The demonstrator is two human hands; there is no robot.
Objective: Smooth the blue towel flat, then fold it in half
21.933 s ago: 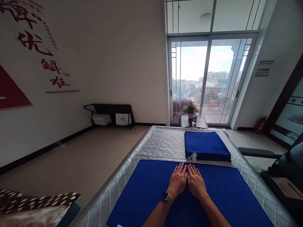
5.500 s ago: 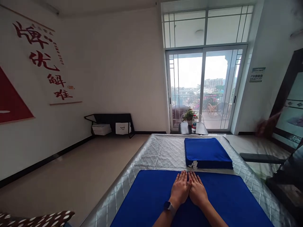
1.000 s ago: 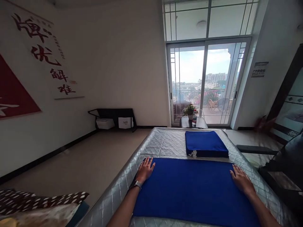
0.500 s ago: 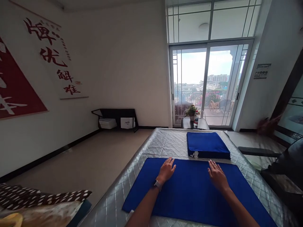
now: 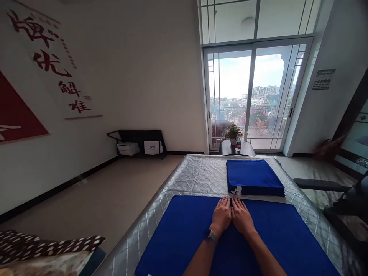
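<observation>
A quilted silver cover (image 5: 198,172) bears a spread blue cloth (image 5: 178,230), likely light and limp, best held by its corners, and, beyond, a blue cloth stack (image 5: 253,174). Left hand (image 5: 222,215) and right hand (image 5: 241,217) rest flat on the former, gripping nothing.

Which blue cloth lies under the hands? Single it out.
The spread blue cloth nearest the person, with the left hand and the right hand resting on it; the others are piled in the blue stack just beyond.
</observation>
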